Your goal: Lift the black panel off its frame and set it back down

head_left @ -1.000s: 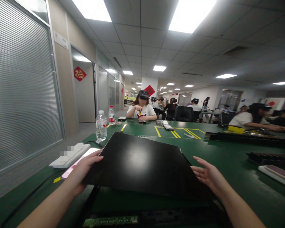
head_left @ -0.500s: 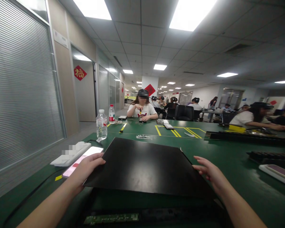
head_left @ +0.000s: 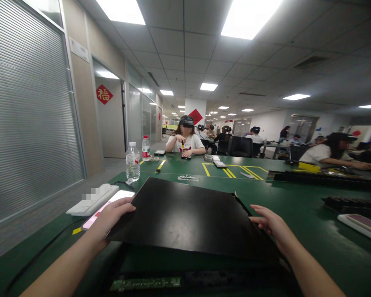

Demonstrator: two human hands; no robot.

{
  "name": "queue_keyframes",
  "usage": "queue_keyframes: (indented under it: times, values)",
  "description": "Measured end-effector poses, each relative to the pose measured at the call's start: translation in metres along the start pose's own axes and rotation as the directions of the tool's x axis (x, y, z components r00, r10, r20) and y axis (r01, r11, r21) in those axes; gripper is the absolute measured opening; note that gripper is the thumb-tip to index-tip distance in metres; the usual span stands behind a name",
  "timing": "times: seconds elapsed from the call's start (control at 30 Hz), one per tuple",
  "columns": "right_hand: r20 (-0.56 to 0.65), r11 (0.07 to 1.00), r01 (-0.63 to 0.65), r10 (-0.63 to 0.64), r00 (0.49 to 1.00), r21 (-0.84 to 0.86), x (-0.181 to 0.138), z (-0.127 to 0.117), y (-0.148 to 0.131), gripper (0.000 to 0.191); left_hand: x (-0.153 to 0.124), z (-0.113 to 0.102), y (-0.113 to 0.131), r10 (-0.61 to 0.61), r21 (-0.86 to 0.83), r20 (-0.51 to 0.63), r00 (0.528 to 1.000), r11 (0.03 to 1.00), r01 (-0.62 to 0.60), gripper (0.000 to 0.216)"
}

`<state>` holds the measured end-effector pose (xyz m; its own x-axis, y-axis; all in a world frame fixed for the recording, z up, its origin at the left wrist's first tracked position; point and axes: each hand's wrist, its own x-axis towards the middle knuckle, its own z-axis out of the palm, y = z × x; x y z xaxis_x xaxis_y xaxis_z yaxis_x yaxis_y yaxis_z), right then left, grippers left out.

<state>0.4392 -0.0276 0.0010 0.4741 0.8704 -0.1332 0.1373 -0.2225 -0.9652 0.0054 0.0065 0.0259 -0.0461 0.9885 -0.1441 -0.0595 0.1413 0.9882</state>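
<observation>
A thin, dark, glossy flat panel (head_left: 182,218) lies tilted in front of me, above a black frame. My left hand (head_left: 117,216) is closed on its left edge, thumb on top and the other fingers hidden underneath. At the panel's right edge is my right hand (head_left: 270,225), fingers stretched and apart, some fingertips at or touching the edge. Below the panel's near edge, a green circuit board strip (head_left: 146,284) shows inside the dark black frame (head_left: 235,280). Much of that frame is hidden by the panel.
Left of the panel are a lit phone (head_left: 91,220), a white case (head_left: 94,200) and a water bottle (head_left: 132,163). Small metal parts (head_left: 188,177) lie beyond it. To the right are black bars (head_left: 349,206) and another phone (head_left: 365,225). A co-worker (head_left: 185,142) sits opposite.
The panel has shifted slightly to the left, its near edge tilting a little. My right hand has moved slightly left with its edge; my left hand stays on the panel.
</observation>
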Motion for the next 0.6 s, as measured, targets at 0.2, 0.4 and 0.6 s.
queue_keyframes:
  times: [0.2,0.4,0.6]
  values:
    - [0.026,1.0,0.016,-0.016,1.0,0.023,-0.006,0.002,-0.004,0.054,0.006,-0.005,-0.002,-0.004,0.005,-0.018,1.0,1.0,0.005,0.022]
    - [0.014,1.0,0.003,-0.003,1.0,0.024,-0.01,0.005,-0.009,0.054,0.01,-0.006,-0.007,0.054,0.043,0.019,0.998,0.998,-0.055,0.024]
    - [-0.024,1.0,-0.015,0.015,1.0,0.002,-0.006,0.004,-0.008,0.056,0.012,-0.004,-0.01,0.079,0.116,0.03,0.996,0.99,-0.082,0.025]
